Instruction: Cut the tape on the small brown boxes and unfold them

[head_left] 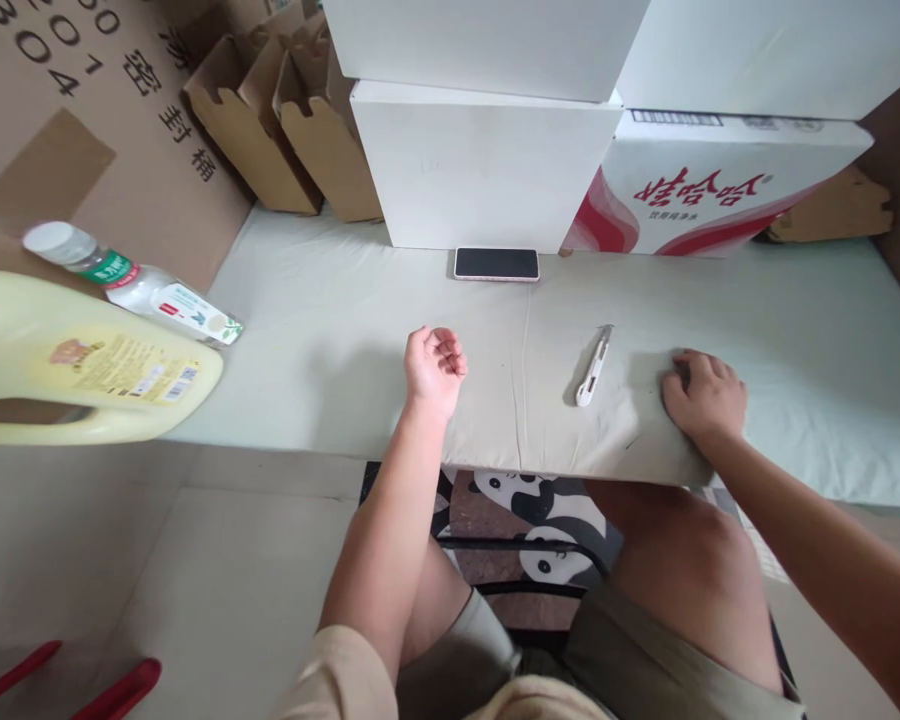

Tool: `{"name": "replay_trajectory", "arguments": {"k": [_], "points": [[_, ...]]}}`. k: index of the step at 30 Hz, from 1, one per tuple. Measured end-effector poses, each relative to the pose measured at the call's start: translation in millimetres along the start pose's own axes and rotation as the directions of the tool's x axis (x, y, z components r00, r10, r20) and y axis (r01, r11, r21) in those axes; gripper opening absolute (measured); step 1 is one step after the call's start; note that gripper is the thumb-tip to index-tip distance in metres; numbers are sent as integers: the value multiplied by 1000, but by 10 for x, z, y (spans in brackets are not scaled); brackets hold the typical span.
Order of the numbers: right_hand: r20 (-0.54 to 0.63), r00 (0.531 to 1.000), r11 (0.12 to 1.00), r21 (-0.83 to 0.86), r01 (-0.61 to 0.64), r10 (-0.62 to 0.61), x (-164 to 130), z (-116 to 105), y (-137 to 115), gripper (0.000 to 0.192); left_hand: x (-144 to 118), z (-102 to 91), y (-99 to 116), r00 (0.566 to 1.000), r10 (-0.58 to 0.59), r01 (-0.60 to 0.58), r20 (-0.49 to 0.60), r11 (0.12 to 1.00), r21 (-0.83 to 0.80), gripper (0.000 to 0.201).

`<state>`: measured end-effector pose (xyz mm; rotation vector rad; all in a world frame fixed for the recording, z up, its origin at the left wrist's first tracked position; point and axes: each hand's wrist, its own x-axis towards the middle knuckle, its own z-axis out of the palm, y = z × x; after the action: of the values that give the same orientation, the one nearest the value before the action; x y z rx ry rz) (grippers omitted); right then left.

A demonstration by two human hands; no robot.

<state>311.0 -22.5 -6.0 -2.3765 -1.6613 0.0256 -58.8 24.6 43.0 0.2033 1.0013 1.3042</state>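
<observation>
Head view: at frame centre the left hand [433, 368] rests loosely curled and empty, the right hand [705, 395] presses spread fingers flat on the creased cloth-covered table [330, 340], and the slim white plastic utility knife [594, 366] between them could cut a careless reaching hand.

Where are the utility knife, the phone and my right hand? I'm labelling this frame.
utility knife [594, 366], head view, middle of its white handle.
phone [496, 264], head view, centre of its dark screen.
right hand [705, 395], head view, back of the hand.
</observation>
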Motion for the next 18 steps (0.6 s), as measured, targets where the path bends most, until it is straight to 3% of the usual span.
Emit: {"name": "replay_trajectory", "arguments": {"k": [13, 18], "points": [[-1, 1000, 997, -81, 6, -6, 3, -7, -10, 42, -46, 20, 65, 1000, -20, 22, 22, 996, -84, 35], [-11, 998, 985, -158, 66, -68, 231, -240, -231, 19, -94, -99, 212, 1000, -20, 23, 20, 989, -147, 36]]}}
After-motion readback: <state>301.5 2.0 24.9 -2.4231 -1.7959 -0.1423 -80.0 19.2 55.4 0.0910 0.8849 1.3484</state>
